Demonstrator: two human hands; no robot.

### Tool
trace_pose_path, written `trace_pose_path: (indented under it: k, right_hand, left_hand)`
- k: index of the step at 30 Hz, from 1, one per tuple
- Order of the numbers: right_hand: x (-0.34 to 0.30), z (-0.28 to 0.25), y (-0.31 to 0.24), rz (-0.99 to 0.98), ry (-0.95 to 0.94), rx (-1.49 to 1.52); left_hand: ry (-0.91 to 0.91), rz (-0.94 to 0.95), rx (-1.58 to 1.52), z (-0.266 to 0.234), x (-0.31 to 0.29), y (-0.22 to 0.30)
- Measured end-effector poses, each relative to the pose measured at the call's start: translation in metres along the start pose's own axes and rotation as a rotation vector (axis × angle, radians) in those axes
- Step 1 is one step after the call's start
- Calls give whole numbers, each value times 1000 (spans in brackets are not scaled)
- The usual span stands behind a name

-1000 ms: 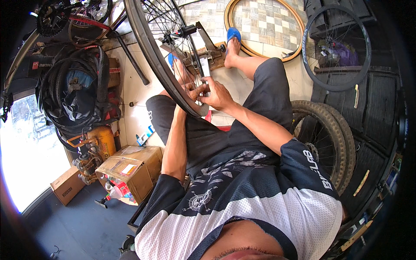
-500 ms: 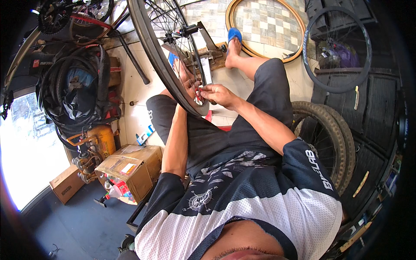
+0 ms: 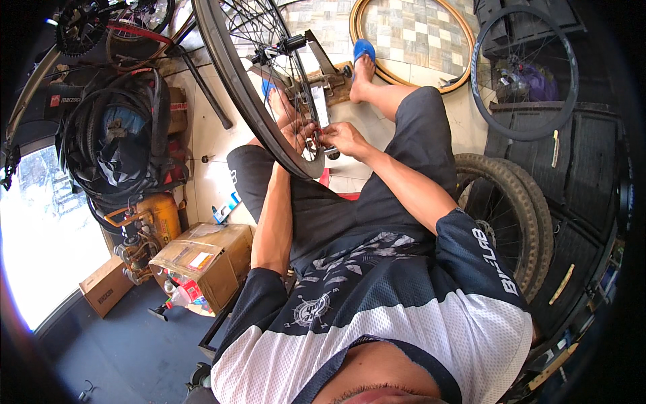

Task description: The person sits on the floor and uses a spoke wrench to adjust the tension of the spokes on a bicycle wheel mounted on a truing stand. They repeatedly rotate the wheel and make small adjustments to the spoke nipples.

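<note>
A spoked bicycle wheel (image 3: 247,95) stands upright in front of me, its hub held in a metal truing stand (image 3: 321,54). My left hand (image 3: 296,133) reaches in from the left behind the rim, among the spokes. Its fingers are bent and closed near the rim's lower end; what they hold is partly hidden. From the right, my right hand (image 3: 345,140) meets it at the spokes, thumb and fingers pinched together. Between the fingertips a small red piece, apparently a spoke wrench (image 3: 317,137), shows only in part.
A cardboard box (image 3: 202,250) with bottles and an orange machine (image 3: 160,217) are at my left. Two knobby tyred wheels (image 3: 505,178) stand by my right side. Tan tyres (image 3: 464,30) lie ahead, with another wheel (image 3: 568,74) farther right.
My right hand has shifted slightly right and away from me, and its fingers are drawn closer together. The wheel appears slightly farther left. My left hand stays by the spokes.
</note>
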State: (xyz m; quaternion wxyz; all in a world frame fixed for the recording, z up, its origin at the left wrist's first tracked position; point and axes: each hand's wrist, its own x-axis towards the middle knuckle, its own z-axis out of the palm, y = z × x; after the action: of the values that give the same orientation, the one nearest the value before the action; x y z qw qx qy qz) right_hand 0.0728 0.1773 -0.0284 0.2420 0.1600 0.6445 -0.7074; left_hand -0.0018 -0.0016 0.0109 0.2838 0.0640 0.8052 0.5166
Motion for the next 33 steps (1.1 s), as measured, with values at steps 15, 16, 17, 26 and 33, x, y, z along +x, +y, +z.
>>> trace_pose_path:
  k: [15, 16, 17, 26, 33]
  right_hand:
    - [-12, 11, -7, -258, 44, -30]
    - [-9, 6, -6, -187, 11, -23]
    - [-9, 4, -11, -116, -28, -17]
    - [-2, 14, 3, -187, 77, 266]
    - [-15, 9, -11, -262, 81, -160]
  left_hand:
    - [31, 85, 58, -4, -9, 24]
    - [29, 72, 58, -5, -7, 22]
    - [32, 58, 58, -7, -5, 17]
    - [30, -27, 39, -6, -6, 15]
    - [34, -52, 172, -10, -5, 16]
